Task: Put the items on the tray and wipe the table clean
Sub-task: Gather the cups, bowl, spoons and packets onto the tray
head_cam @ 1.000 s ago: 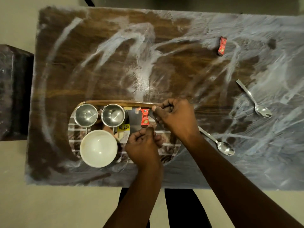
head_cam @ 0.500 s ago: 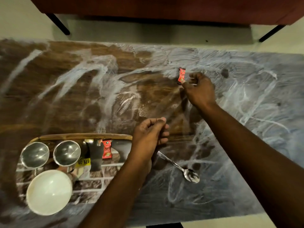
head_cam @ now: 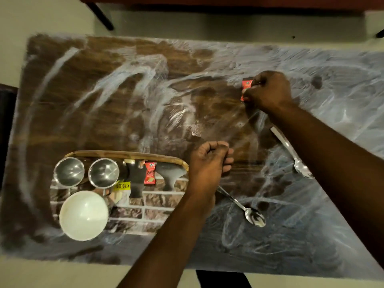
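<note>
A wooden-rimmed tray (head_cam: 124,153) lies at the table's near left. On it stand two steel cups (head_cam: 69,172) (head_cam: 104,173), a white bowl (head_cam: 83,215) and a red sachet (head_cam: 150,173). My right hand (head_cam: 268,90) is at the far middle of the table, fingers pinched on a second red sachet (head_cam: 246,86). My left hand (head_cam: 207,165) hovers curled at the tray's right end, holding nothing. One spoon (head_cam: 245,207) lies just right of my left wrist. Another spoon (head_cam: 291,151) lies partly under my right forearm.
The dark wooden table (head_cam: 104,100) is smeared all over with white streaks. A dark stool or chair (head_cam: 6,121) stands off its left edge. Another piece of red-brown furniture (head_cam: 207,2) with black legs stands beyond the far edge.
My right hand left the tray, reached to the far sachet and has closed on it. My left hand lifted off the tray to its right end. The view shifted back left.
</note>
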`<state>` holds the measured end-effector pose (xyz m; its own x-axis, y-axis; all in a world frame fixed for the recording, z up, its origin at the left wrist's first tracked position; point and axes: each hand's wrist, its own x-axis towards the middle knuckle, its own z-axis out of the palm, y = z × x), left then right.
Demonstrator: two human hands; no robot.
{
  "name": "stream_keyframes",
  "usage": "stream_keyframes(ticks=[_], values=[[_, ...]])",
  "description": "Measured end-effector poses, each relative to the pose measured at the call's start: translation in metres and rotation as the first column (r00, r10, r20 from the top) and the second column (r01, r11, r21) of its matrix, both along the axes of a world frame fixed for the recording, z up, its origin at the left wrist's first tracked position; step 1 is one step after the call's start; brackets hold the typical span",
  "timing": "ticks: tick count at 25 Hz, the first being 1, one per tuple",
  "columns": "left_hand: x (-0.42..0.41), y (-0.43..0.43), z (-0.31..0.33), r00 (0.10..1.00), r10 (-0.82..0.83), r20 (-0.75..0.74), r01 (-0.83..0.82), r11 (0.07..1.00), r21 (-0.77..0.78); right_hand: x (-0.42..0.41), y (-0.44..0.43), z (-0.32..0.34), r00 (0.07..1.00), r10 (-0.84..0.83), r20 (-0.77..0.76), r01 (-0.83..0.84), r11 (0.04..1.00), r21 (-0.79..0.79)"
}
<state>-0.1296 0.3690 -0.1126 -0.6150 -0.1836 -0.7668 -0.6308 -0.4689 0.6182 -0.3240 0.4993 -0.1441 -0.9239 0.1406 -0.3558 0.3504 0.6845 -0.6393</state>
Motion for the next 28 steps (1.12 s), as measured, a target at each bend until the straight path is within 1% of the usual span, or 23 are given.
stream_keyframes(ticks=[3, 5, 7, 8, 10, 13, 16, 19, 21, 28], values=[[0.03, -0.005, -0.003, 0.989, 0.147, -0.019, -0.147, 0.987, -0.058, 0.051, -0.016, 0.019, 0.998, 0.053, 0.043, -0.043, 0.974, -0.223], [0.058, -0.016, -0.005, 0.962, 0.272, -0.013, -0.272, 0.958, -0.089, 0.099, -0.034, 0.027, 0.985, 0.106, 0.136, -0.048, 0.925, -0.377], [0.086, -0.033, -0.008, 0.936, 0.351, 0.027, -0.346, 0.932, -0.107, 0.146, -0.057, 0.028, 0.956, 0.177, 0.232, -0.048, 0.88, -0.472], [0.098, -0.042, -0.009, 0.926, 0.374, 0.049, -0.366, 0.922, -0.126, 0.167, -0.07, 0.025, 0.941, 0.216, 0.26, -0.067, 0.872, -0.484], [0.113, -0.059, -0.013, 0.908, 0.411, 0.08, -0.395, 0.905, -0.155, 0.192, -0.092, 0.018, 0.919, 0.274, 0.285, -0.121, 0.882, -0.455], [0.125, -0.078, -0.019, 0.897, 0.427, 0.114, -0.409, 0.899, -0.157, 0.207, -0.115, 0.013, 0.902, 0.318, 0.292, -0.201, 0.908, -0.367], [0.125, -0.086, -0.025, 0.881, 0.448, 0.154, -0.43, 0.892, -0.141, 0.21, -0.126, 0.015, 0.897, 0.364, 0.25, -0.318, 0.925, -0.208], [0.12, -0.082, -0.03, 0.887, 0.435, 0.153, -0.417, 0.899, -0.136, 0.209, -0.13, 0.018, 0.888, 0.412, 0.202, -0.412, 0.91, -0.046], [0.118, -0.079, -0.033, 0.889, 0.433, 0.153, -0.416, 0.9, -0.129, 0.21, -0.131, 0.02, 0.893, 0.409, 0.187, -0.414, 0.91, -0.016], [0.118, -0.078, -0.037, 0.876, 0.453, 0.166, -0.432, 0.89, -0.147, 0.213, -0.128, 0.016, 0.921, 0.346, 0.179, -0.347, 0.938, -0.024]])
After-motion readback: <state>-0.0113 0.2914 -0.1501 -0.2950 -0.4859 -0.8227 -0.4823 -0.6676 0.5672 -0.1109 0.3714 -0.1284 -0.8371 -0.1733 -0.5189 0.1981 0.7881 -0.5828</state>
